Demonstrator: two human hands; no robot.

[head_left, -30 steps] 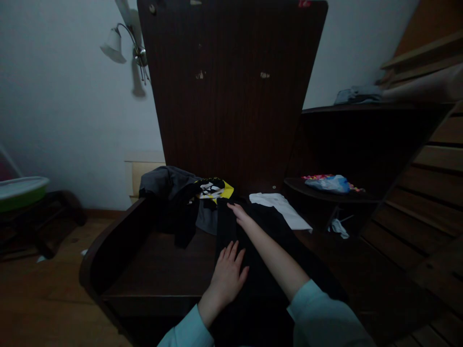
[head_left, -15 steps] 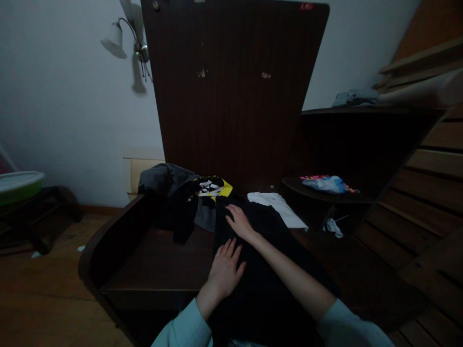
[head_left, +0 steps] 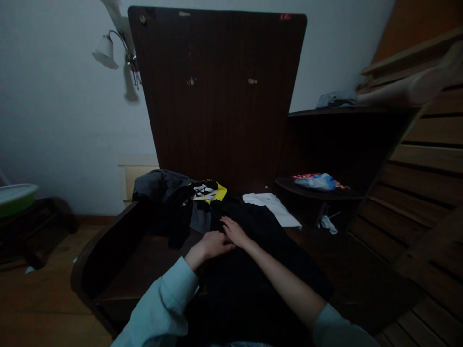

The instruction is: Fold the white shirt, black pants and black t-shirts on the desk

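A black garment [head_left: 260,270] is spread over the dark wooden seat and reaches down toward my body. My right hand [head_left: 234,232] lies flat on its upper left part, fingers stretched out. Close beside it, my left hand [head_left: 211,244] rests palm down near the garment's left edge, its fingers pointing right toward my right hand. The fingertips of the left hand are hard to make out in the dim light. Beyond my hands lies a heap of dark grey and black clothes [head_left: 159,185], with a yellow, white and black printed piece [head_left: 208,191] on it.
A white cloth [head_left: 272,208] lies right of the garment. A tall dark panel [head_left: 220,101] stands behind. At right, a shelf [head_left: 318,188] bears a plastic bag [head_left: 315,181]. The curved armrest [head_left: 94,250] bounds the left; beyond is a green basin [head_left: 18,202] on a stool.
My left hand has moved up and left and turned, so its fingers now point right beside my right hand. My right hand has shifted slightly down on the garment. The view has swung slightly.
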